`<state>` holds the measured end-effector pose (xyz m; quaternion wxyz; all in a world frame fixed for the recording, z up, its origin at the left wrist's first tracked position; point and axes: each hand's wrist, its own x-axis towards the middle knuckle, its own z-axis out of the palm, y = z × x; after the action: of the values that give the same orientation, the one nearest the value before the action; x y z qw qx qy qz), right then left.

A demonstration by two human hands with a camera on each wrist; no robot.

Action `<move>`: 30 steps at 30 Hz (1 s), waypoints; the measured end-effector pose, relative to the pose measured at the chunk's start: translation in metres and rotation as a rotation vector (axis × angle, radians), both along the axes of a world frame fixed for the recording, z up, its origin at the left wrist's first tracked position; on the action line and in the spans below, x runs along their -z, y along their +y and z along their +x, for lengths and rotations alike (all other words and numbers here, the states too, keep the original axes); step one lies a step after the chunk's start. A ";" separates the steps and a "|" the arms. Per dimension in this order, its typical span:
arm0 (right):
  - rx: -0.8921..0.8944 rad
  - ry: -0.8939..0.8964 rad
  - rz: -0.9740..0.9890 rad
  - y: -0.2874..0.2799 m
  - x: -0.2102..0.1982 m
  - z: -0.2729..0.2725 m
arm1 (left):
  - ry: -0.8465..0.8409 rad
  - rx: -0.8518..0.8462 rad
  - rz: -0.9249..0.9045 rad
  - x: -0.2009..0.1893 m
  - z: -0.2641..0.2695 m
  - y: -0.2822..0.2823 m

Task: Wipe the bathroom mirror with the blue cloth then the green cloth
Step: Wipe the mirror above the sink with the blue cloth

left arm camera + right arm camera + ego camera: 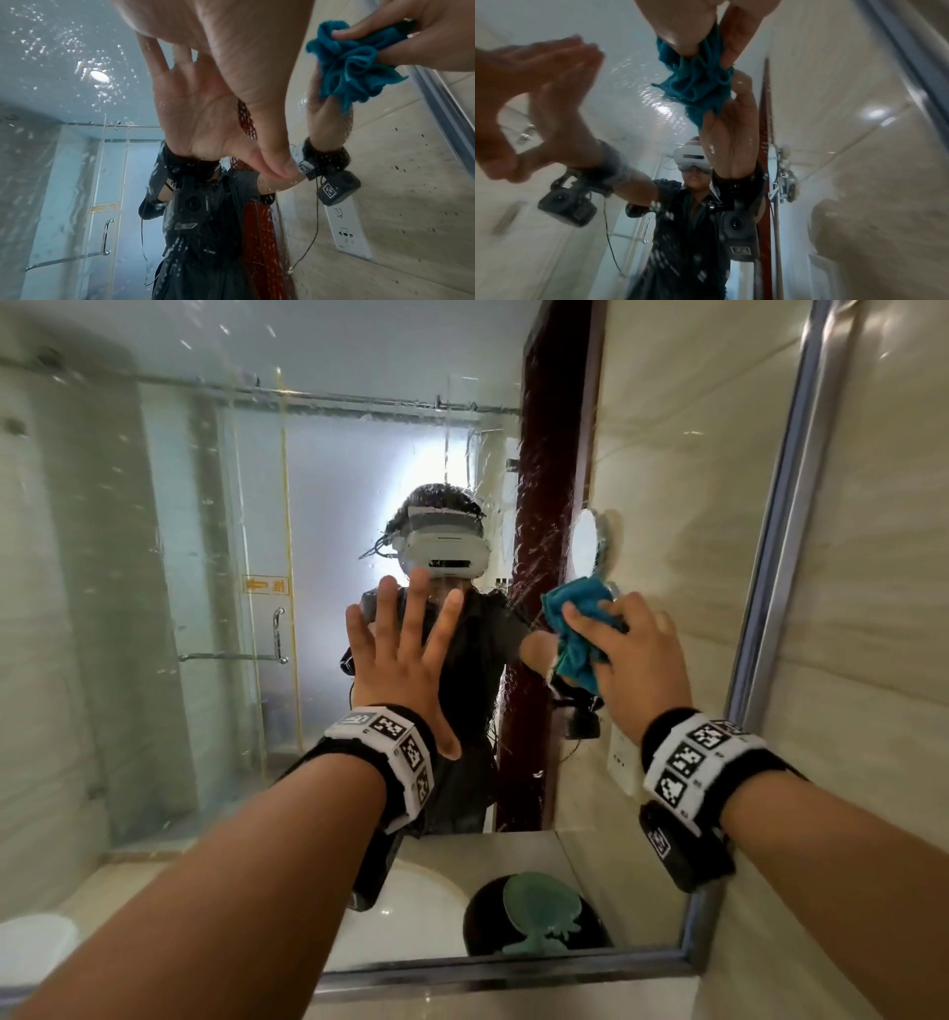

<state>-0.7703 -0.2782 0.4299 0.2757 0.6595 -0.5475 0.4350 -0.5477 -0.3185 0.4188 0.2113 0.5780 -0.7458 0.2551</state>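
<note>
The blue cloth [577, 624] is bunched and gripped in the right hand [634, 660], pressed against the wet mirror [179, 516]. The left hand [405, 649] is laid flat on the glass, fingers spread, just beside the cloth.

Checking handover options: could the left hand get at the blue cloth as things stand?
Probably yes: the left hand is spread open against the mirror, holding nothing, beside the blue cloth bunched in the right hand, nothing between.

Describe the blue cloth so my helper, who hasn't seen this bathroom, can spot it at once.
Look at the big wall mirror with the metal frame. Toward its right side, the right hand presses a bunched cloth on the wet glass. It is the only teal-blue thing; the left hand beside it is bare.
</note>
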 end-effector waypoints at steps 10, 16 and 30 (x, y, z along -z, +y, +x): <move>0.017 -0.088 -0.093 -0.011 -0.058 0.052 | -0.022 -0.016 0.005 0.008 0.000 0.002; -0.095 0.180 0.176 -0.003 -0.006 0.064 | -0.064 -0.035 0.003 0.015 0.003 0.002; 0.087 -0.012 0.013 0.003 -0.001 0.011 | -0.045 -0.023 -0.004 0.026 0.002 0.001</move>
<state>-0.7594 -0.2755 0.4313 0.2865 0.6344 -0.5801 0.4230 -0.5457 -0.3171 0.3933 0.1928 0.5800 -0.7432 0.2721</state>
